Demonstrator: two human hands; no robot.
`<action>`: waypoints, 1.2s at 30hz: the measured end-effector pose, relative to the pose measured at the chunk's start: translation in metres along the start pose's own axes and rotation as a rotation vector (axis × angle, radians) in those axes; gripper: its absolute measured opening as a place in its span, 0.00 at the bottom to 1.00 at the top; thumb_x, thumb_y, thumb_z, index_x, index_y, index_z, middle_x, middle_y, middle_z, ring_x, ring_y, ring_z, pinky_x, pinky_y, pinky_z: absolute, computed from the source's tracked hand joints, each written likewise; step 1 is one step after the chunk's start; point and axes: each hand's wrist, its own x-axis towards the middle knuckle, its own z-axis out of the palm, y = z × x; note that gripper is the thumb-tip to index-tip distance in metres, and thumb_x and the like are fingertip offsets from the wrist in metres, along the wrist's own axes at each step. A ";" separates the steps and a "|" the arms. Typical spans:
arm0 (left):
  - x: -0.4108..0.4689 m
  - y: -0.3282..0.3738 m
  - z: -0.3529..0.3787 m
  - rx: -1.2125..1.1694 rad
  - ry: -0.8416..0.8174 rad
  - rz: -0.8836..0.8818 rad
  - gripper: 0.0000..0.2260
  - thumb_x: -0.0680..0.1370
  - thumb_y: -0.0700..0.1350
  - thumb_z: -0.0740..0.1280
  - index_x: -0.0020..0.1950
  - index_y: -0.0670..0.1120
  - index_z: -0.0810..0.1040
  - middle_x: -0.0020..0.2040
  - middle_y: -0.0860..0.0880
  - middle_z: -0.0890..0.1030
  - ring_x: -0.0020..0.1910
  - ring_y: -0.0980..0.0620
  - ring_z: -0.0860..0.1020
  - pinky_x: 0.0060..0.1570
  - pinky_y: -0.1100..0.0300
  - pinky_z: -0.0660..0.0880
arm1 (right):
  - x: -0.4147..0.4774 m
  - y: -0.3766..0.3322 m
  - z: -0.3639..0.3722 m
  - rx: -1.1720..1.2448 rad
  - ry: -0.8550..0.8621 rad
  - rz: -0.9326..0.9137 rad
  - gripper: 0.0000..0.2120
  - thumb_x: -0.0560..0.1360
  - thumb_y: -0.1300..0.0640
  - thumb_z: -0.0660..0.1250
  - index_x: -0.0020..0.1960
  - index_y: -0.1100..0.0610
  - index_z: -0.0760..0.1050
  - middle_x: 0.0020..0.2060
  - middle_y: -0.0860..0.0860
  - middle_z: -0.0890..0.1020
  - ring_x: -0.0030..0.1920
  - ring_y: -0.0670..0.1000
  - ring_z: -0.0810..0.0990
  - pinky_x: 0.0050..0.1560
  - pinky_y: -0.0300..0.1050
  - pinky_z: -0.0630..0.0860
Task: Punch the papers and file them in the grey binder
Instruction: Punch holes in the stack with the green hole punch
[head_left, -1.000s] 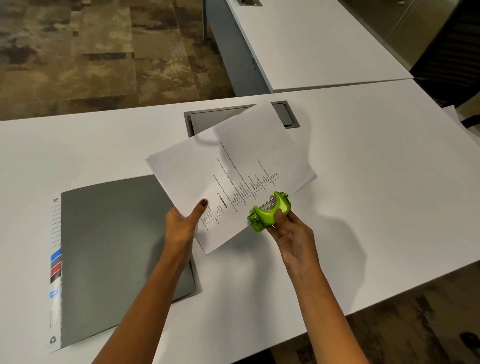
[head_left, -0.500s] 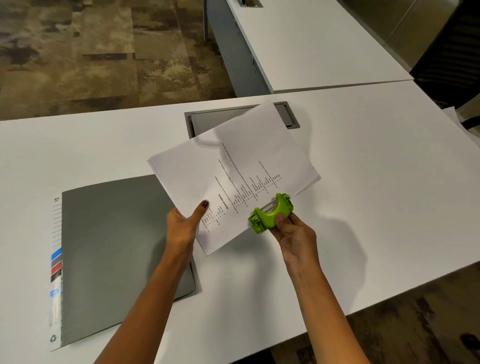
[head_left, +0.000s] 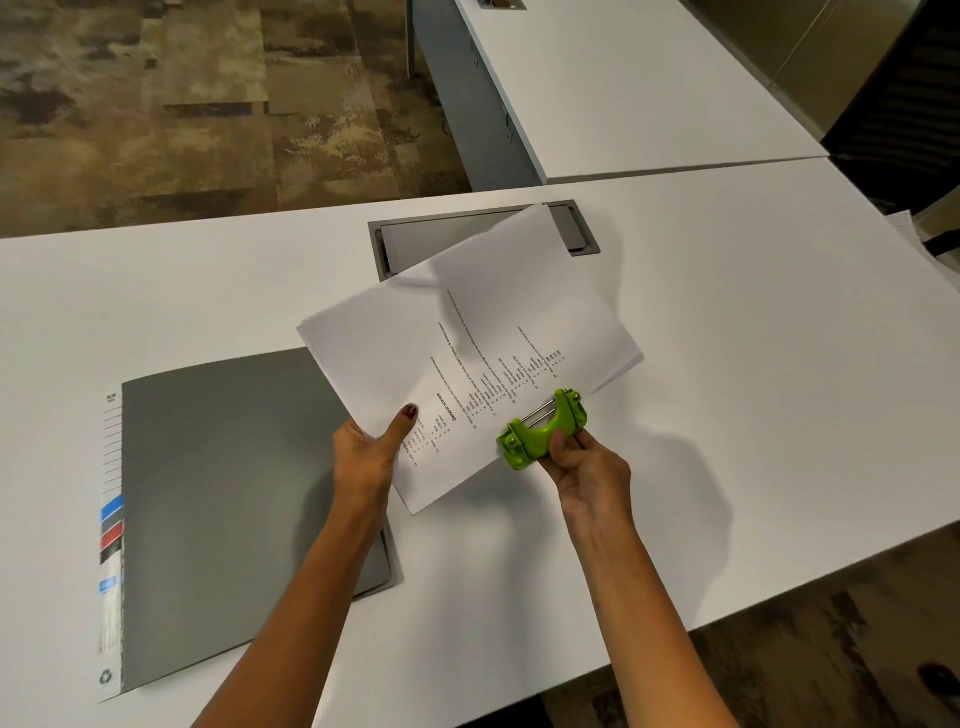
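We hold the papers (head_left: 405, 353) up off the table (head_left: 753, 374), a thin stack of printed sheets tilted between our two hands. Our left hand (head_left: 363, 457) pinches the stack at its near corner: the thumb (head_left: 402, 423) lies flat on the printed face, and the other fingers are hidden under the sheets, so we cannot tell how they lie. Just to the right of that thumb, along the same near edge, the green hole punch (head_left: 543, 431) sits clamped over the edge of the paper, its two metal rods showing on the side away from us. Our right hand (head_left: 589, 473) grips the punch, thumb pressed on its top and the remaining fingers curled close together beneath it.

Under our left wrist and out to the left of those fingers, the grey binder (head_left: 223, 493) lies closed and flat on the table. A white index strip (head_left: 110, 519) with blue, red and black tabs runs down its far left side. Beyond our fingertips, partly covered by the far corner of the papers, a grey cable hatch (head_left: 467, 231) is set into the tabletop. Well to the right of our right hand, more white sheets (head_left: 906, 228) lie at the table edge. Farther off stand a second white table (head_left: 623, 83) and patterned brown carpet (head_left: 208, 104).
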 end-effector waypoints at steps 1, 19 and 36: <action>0.000 0.000 0.000 0.004 0.002 -0.003 0.09 0.75 0.36 0.69 0.52 0.47 0.80 0.47 0.54 0.85 0.48 0.52 0.83 0.49 0.59 0.79 | 0.000 0.000 0.000 0.002 0.002 0.000 0.18 0.71 0.79 0.59 0.58 0.69 0.75 0.43 0.55 0.84 0.40 0.53 0.85 0.50 0.51 0.81; 0.002 -0.002 0.000 0.012 0.026 0.002 0.10 0.74 0.38 0.69 0.55 0.44 0.80 0.48 0.54 0.85 0.48 0.52 0.83 0.48 0.60 0.78 | 0.011 0.004 -0.013 -0.055 -0.132 0.016 0.39 0.53 0.58 0.80 0.63 0.65 0.74 0.61 0.63 0.78 0.60 0.65 0.77 0.55 0.58 0.78; 0.002 0.003 -0.015 -0.040 0.061 0.012 0.14 0.75 0.36 0.68 0.61 0.40 0.77 0.55 0.48 0.82 0.53 0.50 0.82 0.52 0.58 0.78 | 0.037 -0.036 -0.055 -0.205 0.019 -0.172 0.18 0.74 0.70 0.63 0.62 0.60 0.73 0.49 0.57 0.81 0.41 0.50 0.83 0.38 0.41 0.81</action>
